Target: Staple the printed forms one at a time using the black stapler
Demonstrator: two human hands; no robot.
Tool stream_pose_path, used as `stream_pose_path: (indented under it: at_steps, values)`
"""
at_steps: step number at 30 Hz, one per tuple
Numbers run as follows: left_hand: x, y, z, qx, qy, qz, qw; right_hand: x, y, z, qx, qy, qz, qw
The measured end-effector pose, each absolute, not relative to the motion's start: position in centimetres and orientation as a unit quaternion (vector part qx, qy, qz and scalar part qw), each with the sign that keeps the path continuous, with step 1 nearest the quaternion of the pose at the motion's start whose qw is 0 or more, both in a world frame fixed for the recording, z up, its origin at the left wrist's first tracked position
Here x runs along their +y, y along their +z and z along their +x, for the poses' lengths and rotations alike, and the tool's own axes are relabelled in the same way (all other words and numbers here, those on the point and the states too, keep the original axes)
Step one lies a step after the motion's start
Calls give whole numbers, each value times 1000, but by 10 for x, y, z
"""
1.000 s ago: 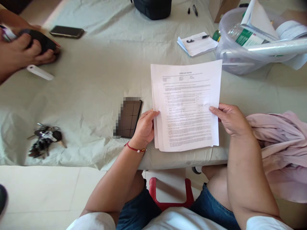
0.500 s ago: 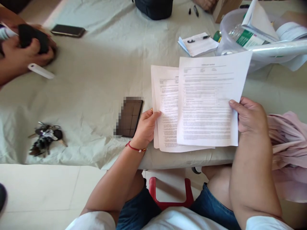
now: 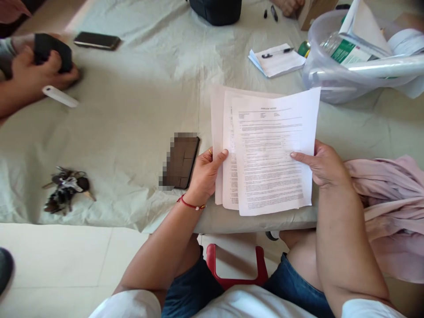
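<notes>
My left hand [image 3: 208, 172] is closed on the left edge of several overlapping paper sheets [image 3: 217, 132], thumb on top. A ring and a red bracelet are on this hand and wrist. The front printed sheet [image 3: 271, 172] lies over most of the others, and my right hand [image 3: 326, 163] pinches its right edge with the thumb across the face. Small text fills the page, too fine to read. Just left of my left hand lies a dark phone [image 3: 180, 161], partly blurred out by pixels.
A bunch of keys [image 3: 69, 187] lies front left. Another person's hands [image 3: 39, 70] hold a black object; near them are a phone [image 3: 97, 40] and a white stick-like item [image 3: 60, 96]. A notepad with a pen [image 3: 278, 62] and a filled plastic basin [image 3: 314, 81] stand back right. Pink cloth [image 3: 394, 185] drapes right.
My right hand has moved left, bringing the front sheet further over the stack in my left hand. The left hand stays nearly in place.
</notes>
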State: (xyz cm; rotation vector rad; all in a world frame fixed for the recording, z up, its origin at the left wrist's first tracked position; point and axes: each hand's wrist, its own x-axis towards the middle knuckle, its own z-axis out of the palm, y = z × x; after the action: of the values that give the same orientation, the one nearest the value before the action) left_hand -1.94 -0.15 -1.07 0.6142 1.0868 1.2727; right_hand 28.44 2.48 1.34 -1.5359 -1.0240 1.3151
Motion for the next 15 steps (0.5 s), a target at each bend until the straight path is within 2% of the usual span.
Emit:
stream_pose_path:
  at_steps: [4, 8, 12, 15]
  values:
    - [1, -10, -21, 487, 554, 261, 623, 32, 1, 297, -422, 431, -660, 448]
    - [2, -12, -20, 488, 540, 286, 623, 35, -1, 305, -423, 400, -674, 455]
    - [1, -15, -18, 489, 547, 295, 613, 32, 9, 305, -407, 428, -661, 463]
    - [-1, -16, -18, 491, 542, 294, 615, 28, 15, 304, -410, 492, -641, 423]
